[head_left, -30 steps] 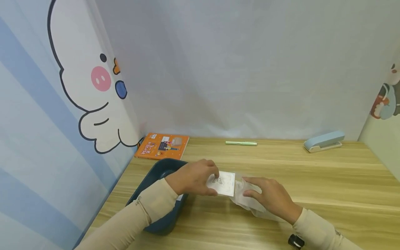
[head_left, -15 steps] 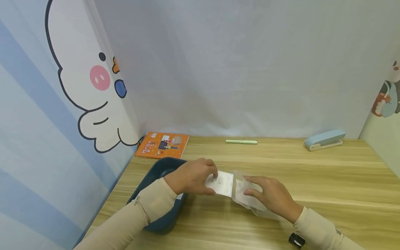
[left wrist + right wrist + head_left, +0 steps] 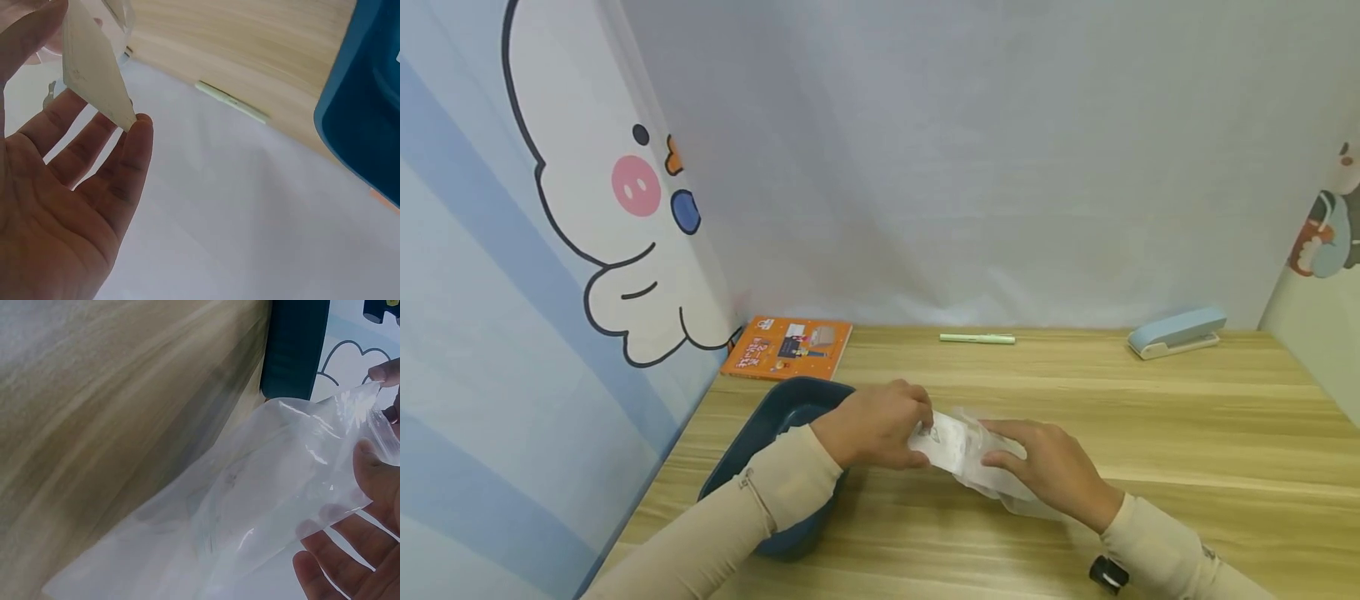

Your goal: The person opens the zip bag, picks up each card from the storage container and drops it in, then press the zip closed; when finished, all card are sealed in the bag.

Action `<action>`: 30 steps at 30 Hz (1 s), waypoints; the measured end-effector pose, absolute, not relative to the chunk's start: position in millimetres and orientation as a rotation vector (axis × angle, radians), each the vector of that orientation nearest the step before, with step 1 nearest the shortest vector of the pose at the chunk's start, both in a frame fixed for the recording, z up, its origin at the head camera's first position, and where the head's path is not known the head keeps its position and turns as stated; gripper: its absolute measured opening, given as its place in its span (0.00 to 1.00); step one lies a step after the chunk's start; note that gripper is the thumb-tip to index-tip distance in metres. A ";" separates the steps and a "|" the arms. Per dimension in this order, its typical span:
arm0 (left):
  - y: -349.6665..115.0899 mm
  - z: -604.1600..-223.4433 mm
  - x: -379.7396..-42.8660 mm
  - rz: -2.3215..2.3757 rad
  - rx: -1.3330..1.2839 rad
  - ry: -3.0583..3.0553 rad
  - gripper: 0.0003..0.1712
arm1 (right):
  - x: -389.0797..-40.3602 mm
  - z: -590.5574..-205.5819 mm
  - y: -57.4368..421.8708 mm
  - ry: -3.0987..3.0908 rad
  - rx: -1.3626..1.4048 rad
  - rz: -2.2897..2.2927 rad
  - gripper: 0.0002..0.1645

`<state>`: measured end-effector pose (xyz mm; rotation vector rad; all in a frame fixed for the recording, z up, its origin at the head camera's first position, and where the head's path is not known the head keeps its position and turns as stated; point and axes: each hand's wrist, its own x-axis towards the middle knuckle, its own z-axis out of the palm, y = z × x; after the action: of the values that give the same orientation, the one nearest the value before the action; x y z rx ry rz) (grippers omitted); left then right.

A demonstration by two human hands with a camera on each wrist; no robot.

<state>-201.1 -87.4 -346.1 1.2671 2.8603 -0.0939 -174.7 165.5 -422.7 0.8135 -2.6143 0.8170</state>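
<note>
In the head view my left hand point(image 3: 876, 427) pinches a small white square card point(image 3: 942, 442) with a faint grey picture on it. Seen from the left wrist, the card point(image 3: 97, 69) is held by its edges between thumb and fingers. My right hand point(image 3: 1054, 468) holds a translucent plastic bag point(image 3: 996, 477) near its mouth, thumb on one side and fingers on the other. The card's right end lies at the bag's mouth, seemingly under the film. In the right wrist view the bag point(image 3: 269, 469) hangs slack, with something flat and pale faintly visible inside.
A dark teal bin point(image 3: 775, 417) stands on the wooden table point(image 3: 1187, 433), partly behind my left arm. Along the back lie an orange book point(image 3: 790, 348), a pale green pen point(image 3: 977, 339) and a blue stapler point(image 3: 1176, 333). Fabric walls enclose the table.
My left hand first drew slightly left, then moved right with the card. The card's right edge now meets the bag's mouth, where a gap showed before. The right hand stays nearly still.
</note>
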 end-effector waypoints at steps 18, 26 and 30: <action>-73.0 -351.2 -200.4 -0.126 1.239 2.787 0.28 | -173.8 -422.4 163.5 -2.626 0.820 0.827 0.26; -91.5 -343.7 -201.0 -0.085 1.199 2.851 0.39 | -174.1 -421.1 167.1 -2.617 0.815 0.810 0.26; -100.8 -341.0 -200.7 -0.073 1.118 2.870 0.36 | -175.0 -420.0 167.5 -2.607 0.808 0.800 0.26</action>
<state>-200.7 -100.8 -341.0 1.1182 2.8696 -0.0727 -175.0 167.5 -420.0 0.8081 -2.6071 0.8003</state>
